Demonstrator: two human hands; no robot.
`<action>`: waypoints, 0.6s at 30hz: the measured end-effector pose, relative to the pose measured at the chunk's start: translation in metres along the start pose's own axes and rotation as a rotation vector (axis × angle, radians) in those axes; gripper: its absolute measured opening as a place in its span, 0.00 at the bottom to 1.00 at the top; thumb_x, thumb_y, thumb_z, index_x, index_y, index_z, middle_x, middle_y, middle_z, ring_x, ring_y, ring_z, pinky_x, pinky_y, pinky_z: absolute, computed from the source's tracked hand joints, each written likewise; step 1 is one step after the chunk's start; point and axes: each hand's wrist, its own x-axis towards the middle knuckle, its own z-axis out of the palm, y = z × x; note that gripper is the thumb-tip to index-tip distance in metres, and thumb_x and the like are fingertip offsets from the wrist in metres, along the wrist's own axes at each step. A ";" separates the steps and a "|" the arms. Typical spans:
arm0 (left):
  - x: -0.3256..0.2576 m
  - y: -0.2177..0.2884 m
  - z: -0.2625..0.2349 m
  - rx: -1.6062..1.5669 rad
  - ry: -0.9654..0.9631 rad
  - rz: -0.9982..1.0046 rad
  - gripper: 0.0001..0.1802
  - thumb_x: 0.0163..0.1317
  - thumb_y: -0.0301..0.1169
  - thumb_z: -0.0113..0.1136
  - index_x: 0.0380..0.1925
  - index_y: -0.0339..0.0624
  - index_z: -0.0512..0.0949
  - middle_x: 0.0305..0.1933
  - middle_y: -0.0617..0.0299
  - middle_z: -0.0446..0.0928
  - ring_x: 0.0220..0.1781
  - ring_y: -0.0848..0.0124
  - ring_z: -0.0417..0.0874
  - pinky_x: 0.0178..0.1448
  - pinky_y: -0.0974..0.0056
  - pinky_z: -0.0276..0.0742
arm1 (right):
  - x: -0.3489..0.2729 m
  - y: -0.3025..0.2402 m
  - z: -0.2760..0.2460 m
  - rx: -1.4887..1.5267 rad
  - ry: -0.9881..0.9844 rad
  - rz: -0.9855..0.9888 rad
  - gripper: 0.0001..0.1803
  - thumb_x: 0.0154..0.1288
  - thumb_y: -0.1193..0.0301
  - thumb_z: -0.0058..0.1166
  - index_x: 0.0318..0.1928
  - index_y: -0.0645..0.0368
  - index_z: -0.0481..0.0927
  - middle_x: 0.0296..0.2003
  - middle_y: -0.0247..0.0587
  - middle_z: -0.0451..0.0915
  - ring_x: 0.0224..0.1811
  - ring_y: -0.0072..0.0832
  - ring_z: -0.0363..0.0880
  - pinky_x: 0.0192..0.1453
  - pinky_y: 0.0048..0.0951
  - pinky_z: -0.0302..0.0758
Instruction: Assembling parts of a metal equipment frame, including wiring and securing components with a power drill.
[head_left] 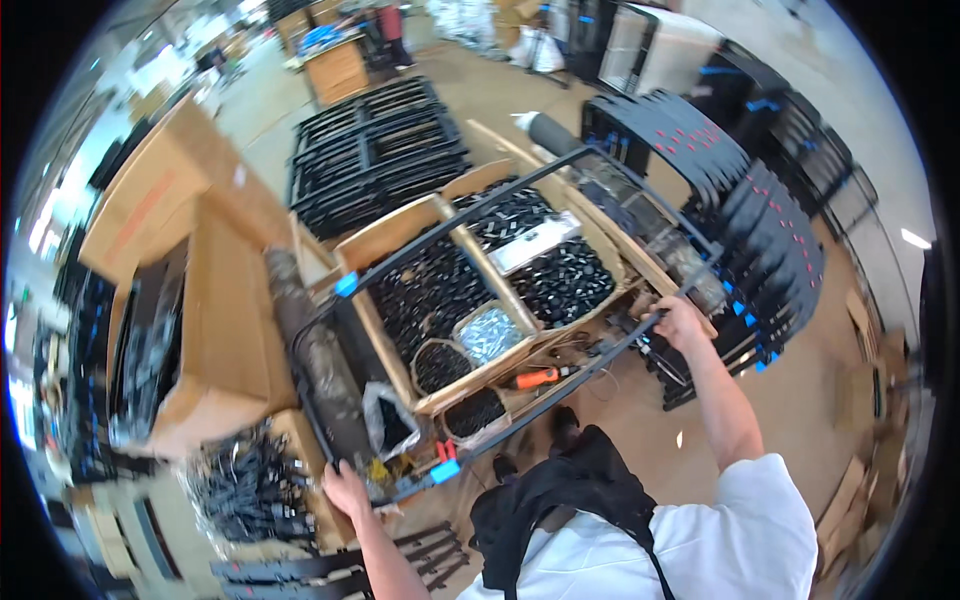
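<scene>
A black rectangular metal frame point(540, 405) with blue tape pieces is held over a workbench, between me and the parts. My left hand point(346, 490) is closed around its near left corner area. Farther right, my right hand point(682, 322) grips the same frame near its right corner. Beneath it sits a wooden tray point(428, 404) divided into compartments of small black parts point(425, 290). A bag of silvery fasteners point(488, 334) and a white box point(535, 243) lie in the tray. An orange-handled tool point(537, 378) rests at the bench's near edge.
Stacked black frames point(375, 145) stand beyond the bench. To the right are rows of dark curved panels point(755, 240). Left stands an open cardboard box point(235, 330), with a box of bundled black parts point(255, 480) nearer me. More black bars point(300, 575) lie low at left.
</scene>
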 end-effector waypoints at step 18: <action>-0.082 0.336 0.084 -0.333 -0.276 0.322 0.17 0.78 0.34 0.60 0.56 0.32 0.84 0.52 0.50 0.87 0.53 0.65 0.87 0.60 0.61 0.81 | 0.183 0.142 -0.070 -1.717 -0.067 -0.217 0.31 0.68 0.59 0.60 0.63 0.69 0.75 0.56 0.63 0.81 0.62 0.51 0.84 0.60 0.47 0.84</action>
